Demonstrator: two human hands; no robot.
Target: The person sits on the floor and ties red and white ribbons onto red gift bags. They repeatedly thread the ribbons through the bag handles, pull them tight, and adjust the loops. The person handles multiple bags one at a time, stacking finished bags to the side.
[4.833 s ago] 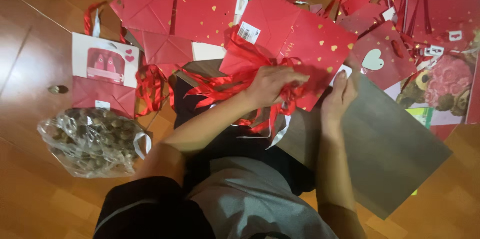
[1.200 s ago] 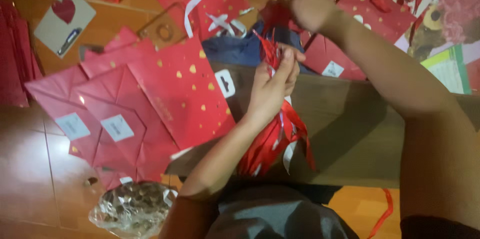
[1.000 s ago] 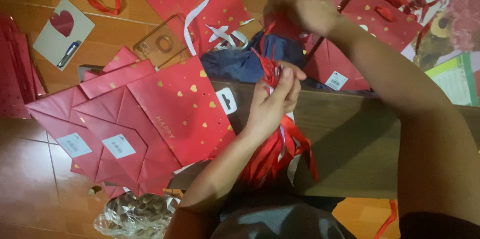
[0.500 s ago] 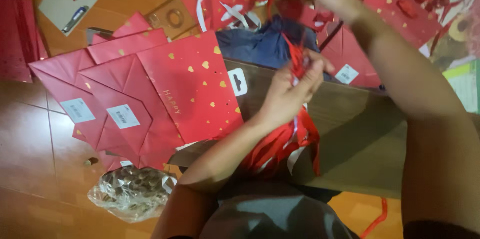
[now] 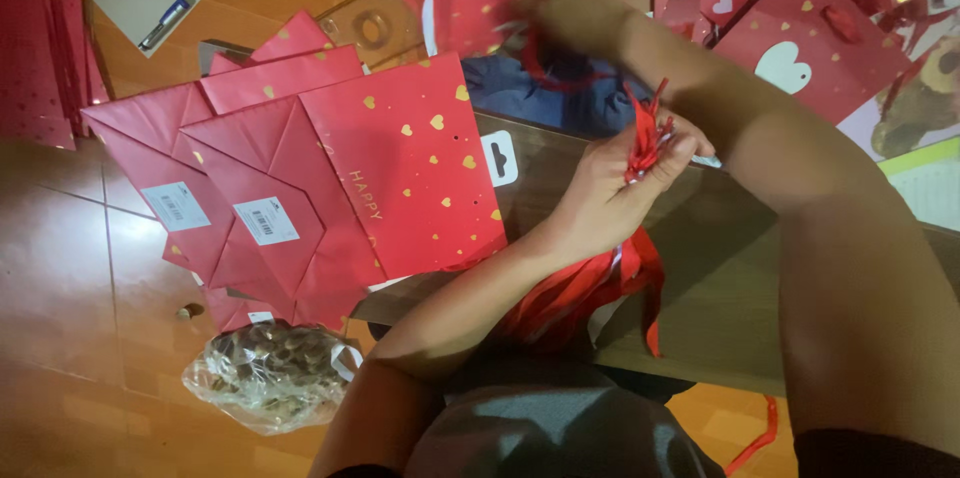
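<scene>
Ribbon bundle pinched in my left hand, right hand reaching beyond it

My left hand (image 5: 610, 193) is closed around a bundle of red ribbons (image 5: 585, 288) over the brown board (image 5: 720, 268) on my lap; the ribbon ends (image 5: 645, 133) stick up past my fingertips and the long tails hang back toward me, so the bundle runs away from my body. My right hand (image 5: 570, 13) is blurred at the far side of the board, above the dark blue cloth (image 5: 545, 93); I cannot tell whether it grips anything. The left hand is nearer. Flat red gift bags (image 5: 400, 168) lie left of the board.
</scene>
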